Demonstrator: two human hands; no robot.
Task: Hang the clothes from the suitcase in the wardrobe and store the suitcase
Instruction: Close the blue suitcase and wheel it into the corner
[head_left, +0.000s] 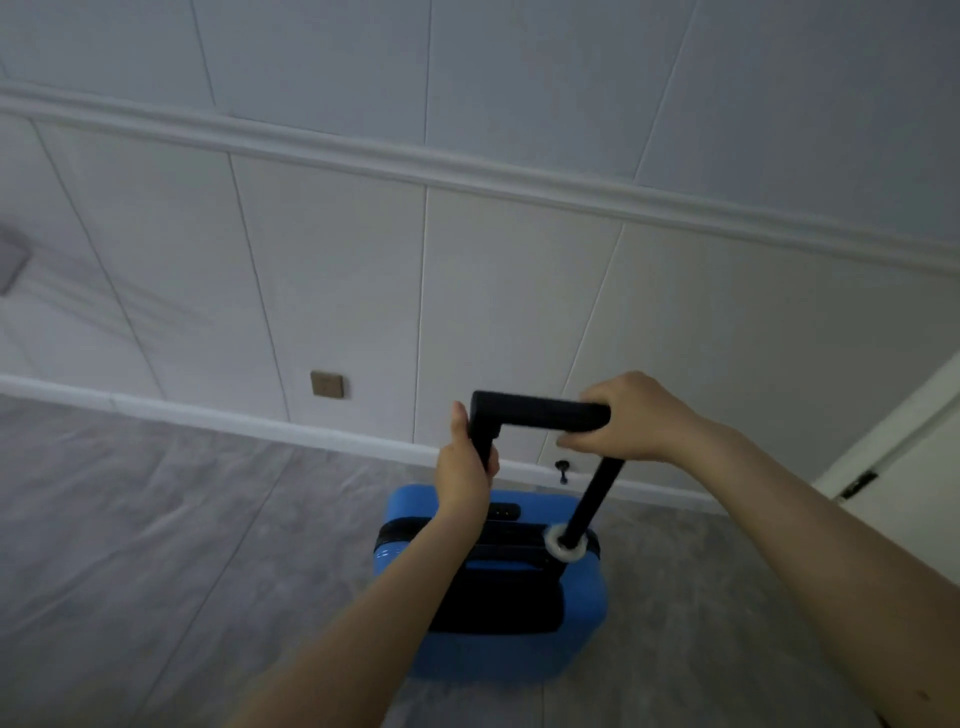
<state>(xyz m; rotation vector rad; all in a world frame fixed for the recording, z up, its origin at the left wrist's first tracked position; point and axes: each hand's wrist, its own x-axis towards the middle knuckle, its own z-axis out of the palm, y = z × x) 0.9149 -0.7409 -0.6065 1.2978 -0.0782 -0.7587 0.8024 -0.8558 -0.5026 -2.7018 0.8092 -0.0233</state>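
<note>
one grey floor, white panelled wall

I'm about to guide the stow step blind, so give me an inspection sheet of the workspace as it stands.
Surface: grey floor under a wrinkled clear plastic sheet.
Job's things: blue hard-shell suitcase upright and closed, black telescopic handle extended; no clothes or wardrobe in view.
Clutter: white ring around the right handle tube.
Hands: left hand grips the left tube; right hand grips the crossbar.
Cables: nothing seen.
Surroundings: white panelled wall, brown wall socket, white door at right.
</note>
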